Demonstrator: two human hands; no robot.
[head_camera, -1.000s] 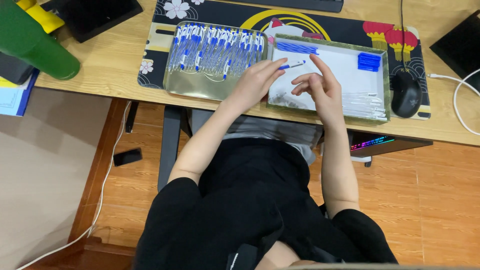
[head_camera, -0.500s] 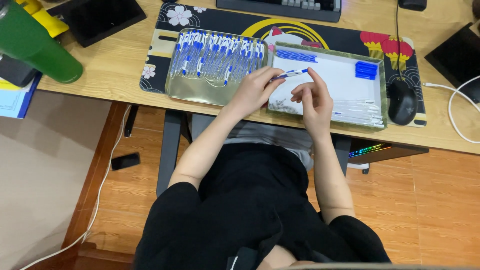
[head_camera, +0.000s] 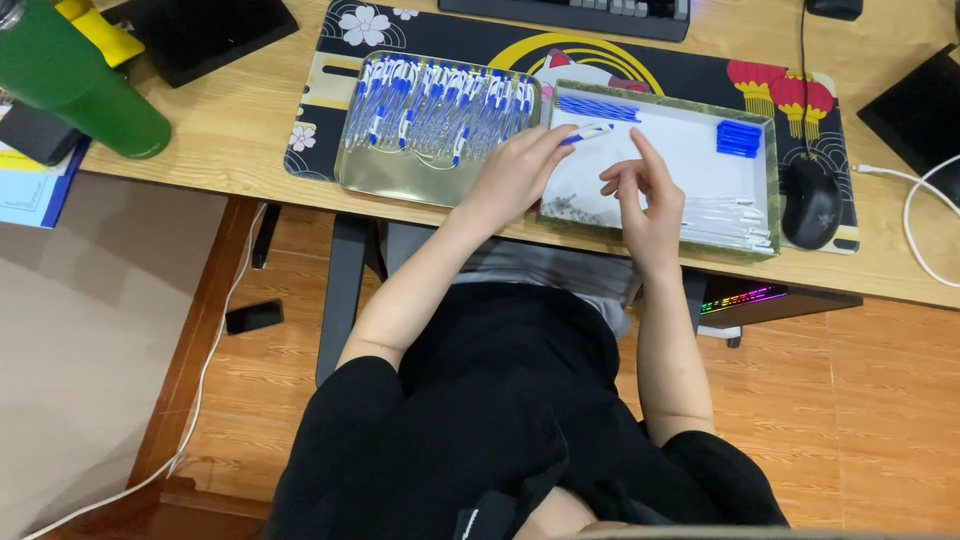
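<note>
My left hand (head_camera: 520, 172) holds a blue and white pen (head_camera: 588, 132) by its barrel, tip pointing right, over the left part of a white-lined tray (head_camera: 690, 160). My right hand (head_camera: 645, 190) hovers just right of the pen with the index finger raised and the thumb near the pen; whether it touches anything small I cannot tell. The white tray holds a row of blue refills (head_camera: 600, 108) at the back left, a small stack of blue parts (head_camera: 738, 138) at the back right and clear barrels (head_camera: 730, 215) at the front right. A metal tray (head_camera: 380, 180) to the left is full of assembled pens (head_camera: 440, 100).
A black mouse (head_camera: 810, 202) lies right of the white tray, a keyboard (head_camera: 570, 12) behind it. A green bottle (head_camera: 75, 85) and a black tablet (head_camera: 210, 30) stand at the left. A white cable (head_camera: 920, 230) curls at the right. The desk edge runs just under my wrists.
Both hands have drawn slightly back toward the front of the white tray. The pen stays in my left hand, now lifted clear of the refill row.
</note>
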